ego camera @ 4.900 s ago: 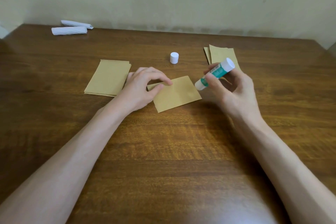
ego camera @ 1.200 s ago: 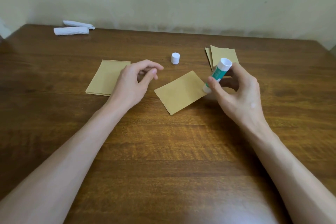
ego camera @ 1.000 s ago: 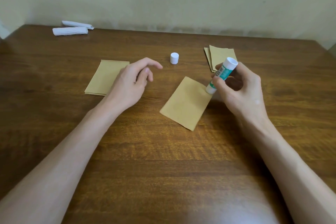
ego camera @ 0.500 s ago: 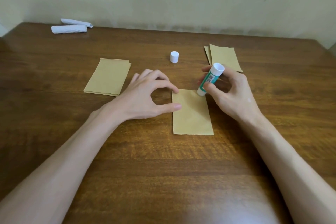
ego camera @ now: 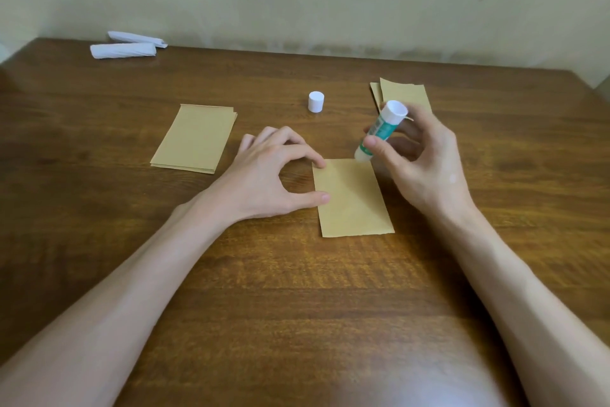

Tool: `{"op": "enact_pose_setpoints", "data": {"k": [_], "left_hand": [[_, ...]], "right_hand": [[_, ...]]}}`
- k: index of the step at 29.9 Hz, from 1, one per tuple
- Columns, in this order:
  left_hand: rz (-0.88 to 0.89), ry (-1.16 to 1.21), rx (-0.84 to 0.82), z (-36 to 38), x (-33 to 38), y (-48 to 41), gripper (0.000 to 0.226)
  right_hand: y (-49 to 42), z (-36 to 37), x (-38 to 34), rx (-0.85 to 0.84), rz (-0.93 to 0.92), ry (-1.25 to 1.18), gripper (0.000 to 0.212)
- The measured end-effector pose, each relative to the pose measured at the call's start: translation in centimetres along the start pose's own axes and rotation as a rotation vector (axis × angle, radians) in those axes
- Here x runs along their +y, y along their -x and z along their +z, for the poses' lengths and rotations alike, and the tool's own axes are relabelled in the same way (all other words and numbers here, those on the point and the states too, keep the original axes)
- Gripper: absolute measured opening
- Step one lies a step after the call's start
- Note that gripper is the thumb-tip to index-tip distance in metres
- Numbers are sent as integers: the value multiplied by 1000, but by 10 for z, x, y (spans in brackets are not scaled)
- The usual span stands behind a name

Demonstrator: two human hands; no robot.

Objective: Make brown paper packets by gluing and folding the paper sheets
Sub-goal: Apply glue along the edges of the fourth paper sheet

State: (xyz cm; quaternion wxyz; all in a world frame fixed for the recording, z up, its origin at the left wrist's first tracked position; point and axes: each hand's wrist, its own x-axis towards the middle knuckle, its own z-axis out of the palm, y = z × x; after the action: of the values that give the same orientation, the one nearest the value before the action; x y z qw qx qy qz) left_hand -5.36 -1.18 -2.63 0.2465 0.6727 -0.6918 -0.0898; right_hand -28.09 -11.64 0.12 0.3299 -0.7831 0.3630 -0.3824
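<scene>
A folded brown paper piece [ego camera: 353, 198] lies upright on the wooden table [ego camera: 297, 291] in the middle. My left hand [ego camera: 264, 179] presses its left edge with forefinger tip and thumb tip, the other fingers arched above the wood. My right hand [ego camera: 419, 159] grips a green and white glue stick [ego camera: 379, 131], tilted, with its tip down on the paper's far right corner. The stick's white cap [ego camera: 316, 102] stands apart on the table behind.
A stack of brown sheets [ego camera: 194, 137] lies to the left of my left hand. Brown paper pieces [ego camera: 401, 93] lie behind my right hand. Two white paper rolls [ego camera: 127, 47] rest at the far left by the wall.
The paper piece turned from slanted to upright and slid nearer to me. My left hand came down onto its left edge. The glue stick's tip stayed at the far corner.
</scene>
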Motion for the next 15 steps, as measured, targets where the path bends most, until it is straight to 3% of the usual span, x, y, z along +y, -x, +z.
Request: {"op": "enact_pose_setpoints", "data": {"k": [4,15], "left_hand": [[2,-10,14,3,1,0,56],[-14,-31,15,2,0,-1,60]], "right_hand": [[1,12,-2,-20,-31,-17,35],[9,13,-7,-199,-88,3,32]]}}
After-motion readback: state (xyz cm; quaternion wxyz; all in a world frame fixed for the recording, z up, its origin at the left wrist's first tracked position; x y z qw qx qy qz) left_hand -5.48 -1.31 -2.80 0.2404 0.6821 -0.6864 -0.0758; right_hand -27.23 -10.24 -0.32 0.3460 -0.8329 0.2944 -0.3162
